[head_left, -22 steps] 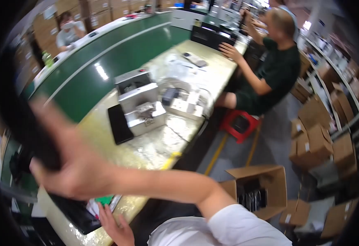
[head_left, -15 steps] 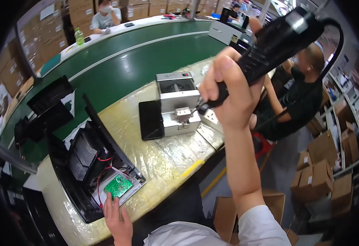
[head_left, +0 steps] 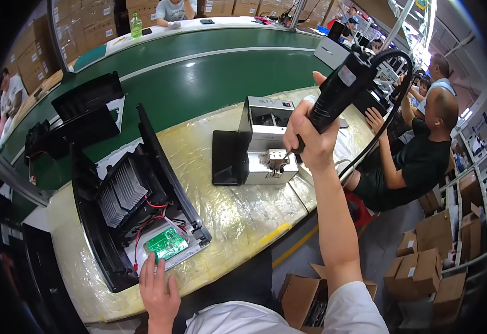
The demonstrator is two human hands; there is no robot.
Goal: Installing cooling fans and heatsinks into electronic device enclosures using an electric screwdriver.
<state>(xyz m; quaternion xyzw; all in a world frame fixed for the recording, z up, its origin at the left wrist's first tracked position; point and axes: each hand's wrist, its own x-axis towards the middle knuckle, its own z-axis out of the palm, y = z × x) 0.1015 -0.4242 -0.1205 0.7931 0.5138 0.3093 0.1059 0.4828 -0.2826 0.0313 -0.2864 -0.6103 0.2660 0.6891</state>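
Note:
My right hand is wrapped around a black corded electric screwdriver. Its thin bit slants down to the front block of a silver screw feeder on the bench; whether a screw is on the tip is too small to tell. At lower left, my left hand rests with fingers stretched out, fingertips at the near edge of a green circuit board. The board lies in an opened black housing, beside red and black wires and a finned grey heat sink.
A flat black tablet-like device lies against the feeder's left side. Beyond the film-covered bench runs a green conveyor carrying another black housing. A co-worker sits at right; an open carton stands below the bench.
My right hand has lowered the screwdriver, bringing its bit down to the screw feeder's front block. My left hand stays at the circuit board. The whole view has shifted.

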